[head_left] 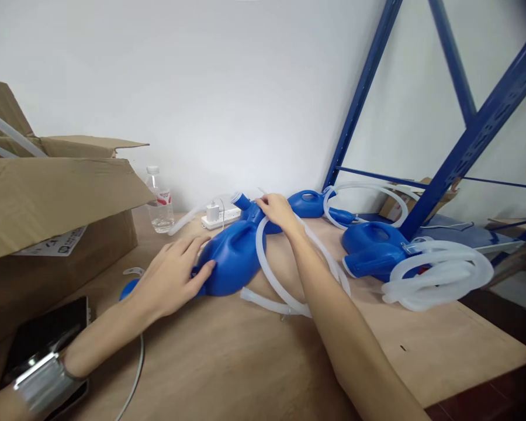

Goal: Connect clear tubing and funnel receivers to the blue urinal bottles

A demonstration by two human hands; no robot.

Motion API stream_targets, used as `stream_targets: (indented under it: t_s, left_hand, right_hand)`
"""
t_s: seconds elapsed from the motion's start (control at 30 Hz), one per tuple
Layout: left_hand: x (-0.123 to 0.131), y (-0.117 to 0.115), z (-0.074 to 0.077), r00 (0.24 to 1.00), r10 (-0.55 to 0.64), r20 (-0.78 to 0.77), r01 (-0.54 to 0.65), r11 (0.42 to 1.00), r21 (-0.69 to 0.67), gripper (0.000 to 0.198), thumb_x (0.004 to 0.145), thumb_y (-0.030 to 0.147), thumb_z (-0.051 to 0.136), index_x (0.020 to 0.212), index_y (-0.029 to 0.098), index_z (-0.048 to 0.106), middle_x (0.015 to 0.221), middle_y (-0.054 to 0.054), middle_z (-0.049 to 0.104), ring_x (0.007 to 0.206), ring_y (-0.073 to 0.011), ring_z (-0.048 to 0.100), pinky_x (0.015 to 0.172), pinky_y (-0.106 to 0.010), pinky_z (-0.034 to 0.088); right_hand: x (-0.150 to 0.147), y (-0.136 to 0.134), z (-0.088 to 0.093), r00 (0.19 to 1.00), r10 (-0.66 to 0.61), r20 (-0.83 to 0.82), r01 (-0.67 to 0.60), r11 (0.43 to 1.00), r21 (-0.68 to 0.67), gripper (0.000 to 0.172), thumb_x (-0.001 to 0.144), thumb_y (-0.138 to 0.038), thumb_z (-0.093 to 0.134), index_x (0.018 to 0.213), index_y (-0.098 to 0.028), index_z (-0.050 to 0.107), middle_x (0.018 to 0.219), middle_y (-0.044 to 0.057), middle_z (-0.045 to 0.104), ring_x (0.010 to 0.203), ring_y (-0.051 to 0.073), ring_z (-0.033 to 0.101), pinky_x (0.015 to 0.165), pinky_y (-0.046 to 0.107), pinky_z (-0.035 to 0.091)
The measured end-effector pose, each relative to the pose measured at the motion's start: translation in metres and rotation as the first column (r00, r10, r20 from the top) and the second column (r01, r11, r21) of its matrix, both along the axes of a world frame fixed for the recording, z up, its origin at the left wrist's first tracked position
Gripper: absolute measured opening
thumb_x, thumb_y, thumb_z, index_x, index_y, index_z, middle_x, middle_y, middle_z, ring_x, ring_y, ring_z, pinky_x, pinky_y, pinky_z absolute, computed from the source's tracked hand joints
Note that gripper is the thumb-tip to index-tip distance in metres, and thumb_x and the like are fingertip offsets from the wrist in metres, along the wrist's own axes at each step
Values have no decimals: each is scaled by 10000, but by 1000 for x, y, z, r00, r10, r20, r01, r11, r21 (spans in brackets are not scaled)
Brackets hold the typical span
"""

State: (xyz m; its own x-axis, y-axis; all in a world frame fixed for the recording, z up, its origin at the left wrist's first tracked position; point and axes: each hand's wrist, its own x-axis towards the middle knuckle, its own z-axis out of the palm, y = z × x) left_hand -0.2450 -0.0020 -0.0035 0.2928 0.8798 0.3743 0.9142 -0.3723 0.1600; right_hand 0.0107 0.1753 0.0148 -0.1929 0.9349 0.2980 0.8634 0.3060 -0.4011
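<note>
A blue plastic urinal bottle (232, 260) with a moulded handle lies on its side on the wooden table. My left hand (173, 275) rests against its rounded end, fingers stretched out and thumb on the near side. At the neck end, my right hand (275, 209) has its fingers closed on a translucent tube (269, 272), which loops down beside the bottle. The exact fingertip contact is partly hidden. Behind my right hand lies another blue bottle (305, 206). A further one (372, 251) is on the right, with a coiled tube (438, 275) beside it.
An open cardboard box (61, 204) stands at the left, with a black phone-like device (48, 333) before it. A clear water bottle (160, 202) and a white power strip (221, 217) are near the wall. Blue metal shelving (447, 169) rises at the right. A cable (138, 368) crosses the table.
</note>
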Motion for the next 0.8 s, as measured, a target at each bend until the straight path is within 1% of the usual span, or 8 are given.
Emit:
stream_targets:
  t_s: [0.07, 0.13, 0.23, 0.37, 0.43, 0.5, 0.6, 0.8]
  left_hand:
    - [22, 14, 5, 1000, -19, -2, 19, 999, -42, 728, 980, 632, 465, 1563, 195, 481, 1542, -152, 565, 1345, -390, 586, 1098, -571, 473]
    - [40, 31, 8, 999, -12, 40, 16, 995, -102, 850, 938, 682, 523, 1588, 139, 446, 1575, -183, 526, 1402, -399, 541, 1134, -551, 459]
    - [54, 49, 7, 992, 9, 124, 9, 991, -137, 805, 924, 712, 551, 1508, 158, 550, 1482, -161, 617, 1341, -382, 594, 1092, -496, 501]
    - [52, 56, 1, 987, -9, 163, 23, 996, -82, 721, 920, 662, 558, 1473, 201, 603, 1446, -119, 653, 1324, -364, 608, 1113, -486, 491]
    - [48, 56, -3, 989, -30, 144, 38, 998, -55, 694, 923, 602, 537, 1474, 187, 608, 1460, -118, 645, 1330, -363, 603, 1127, -500, 483]
    - [43, 56, -5, 991, -48, 126, 53, 998, -36, 640, 919, 478, 488, 1461, 166, 623, 1451, -113, 653, 1332, -356, 600, 1140, -518, 473]
    - [40, 58, -6, 992, -54, 115, 57, 998, -28, 661, 866, 332, 423, 1465, 142, 627, 1454, -99, 656, 1361, -334, 585, 1186, -525, 435]
    - [42, 57, -3, 995, -44, 90, 47, 998, -29, 663, 862, 305, 411, 1474, 176, 632, 1493, -64, 632, 1397, -325, 566, 1208, -518, 418]
  right_hand:
    - [3, -4, 8, 998, 63, 9, -62, 997, -33, 410, 1058, -413, 485, 1004, -135, 782, 1010, 121, 732, 881, 167, 618, 825, 258, 380]
    - [6, -7, 13, 997, 76, 4, -75, 995, -62, 410, 1040, -437, 512, 940, -138, 773, 935, 101, 721, 776, 137, 563, 751, 255, 325]
    - [11, -7, 14, 999, 30, -17, -31, 997, -67, 440, 1030, -489, 530, 913, -128, 754, 906, 96, 705, 756, 127, 533, 730, 253, 295]
    - [12, -4, 10, 993, -13, -117, 6, 998, -61, 336, 959, -475, 659, 1093, -176, 735, 981, 50, 707, 806, 124, 559, 780, 234, 342]
    - [11, -2, 8, 991, -12, -131, 6, 999, -44, 294, 926, -435, 697, 1066, -181, 747, 954, 37, 699, 801, 122, 553, 802, 236, 361]
    - [9, 0, 6, 987, -25, -158, 18, 999, -44, 262, 911, -402, 708, 1011, -167, 767, 900, 37, 682, 786, 118, 539, 815, 234, 371]
    - [8, 5, 0, 965, -6, -262, -18, 996, -87, 306, 918, -423, 709, 1020, -141, 768, 870, 33, 665, 766, 103, 528, 814, 217, 380]
    - [13, 13, -11, 922, 99, -374, -142, 986, -91, 376, 970, -452, 654, 1126, -114, 707, 931, 34, 659, 757, 72, 515, 817, 185, 399]
